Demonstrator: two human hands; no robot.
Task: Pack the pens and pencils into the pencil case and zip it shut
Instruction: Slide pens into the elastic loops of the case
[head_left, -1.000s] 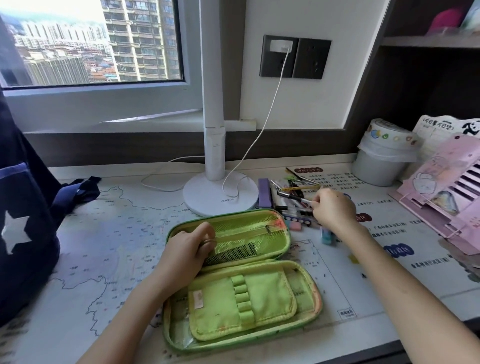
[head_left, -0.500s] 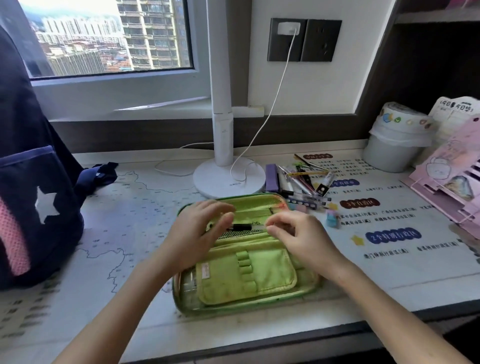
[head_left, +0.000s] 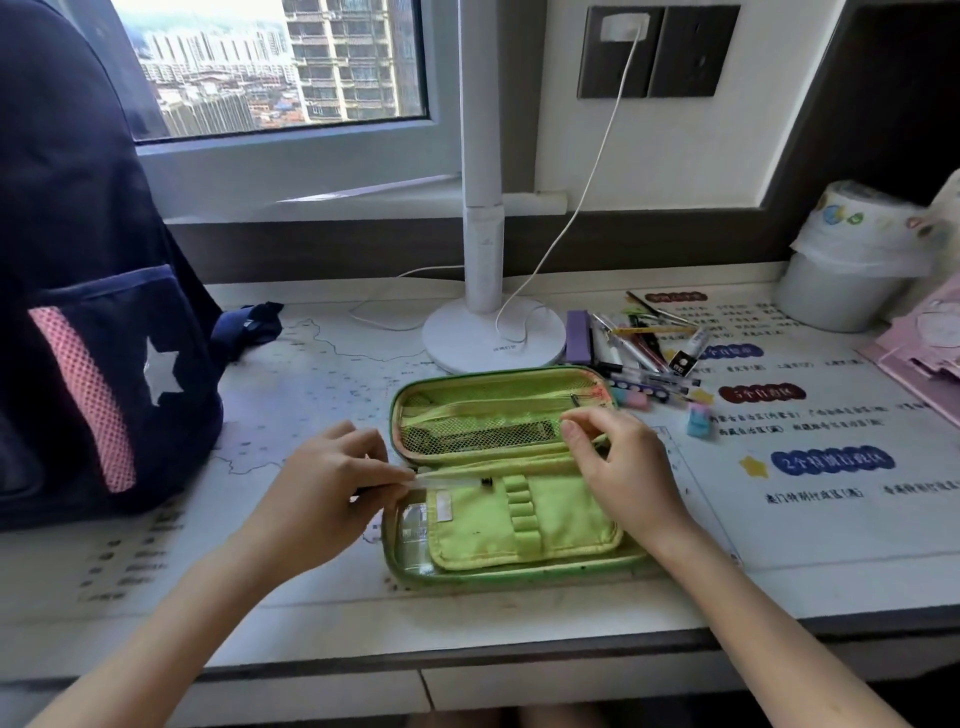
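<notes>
Head view: our left hand (head_left: 332, 483) pinches a light, slippery clear pen (head_left: 449, 482) by its end over the soft pencil case (head_left: 509, 566), right hand (head_left: 618, 467) loosely curled, empty.

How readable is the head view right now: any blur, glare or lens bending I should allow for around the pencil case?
Head view: daylight from the window, even, no harsh glare; pencil case and both hands sharp enough; the clear pen in the left hand is faint; wide-angle bending curves the desk edge; mat print is smeared.
</notes>
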